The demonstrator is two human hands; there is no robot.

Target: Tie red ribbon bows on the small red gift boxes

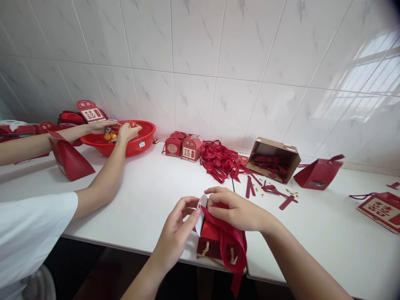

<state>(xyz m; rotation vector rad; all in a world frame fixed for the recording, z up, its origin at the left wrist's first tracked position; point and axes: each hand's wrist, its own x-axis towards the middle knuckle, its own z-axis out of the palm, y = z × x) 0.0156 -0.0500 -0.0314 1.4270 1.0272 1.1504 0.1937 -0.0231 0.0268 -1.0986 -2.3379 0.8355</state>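
Observation:
A small red gift box [215,241] with a red ribbon and a gold cord stands at the front edge of the white table [150,196]. My left hand [178,229] pinches the white flap at the box's top left. On the box's top rests my right hand [234,210], with its fingers closed on the flap and the ribbon. Both hands touch the box.
A person in a white shirt at the left reaches both hands [121,131] into a red basin [137,143] of sweets. Finished red boxes [184,148], a ribbon pile [218,160], a cardboard box [273,158], an open red box [317,173] and a flat red box [381,210] lie along the table.

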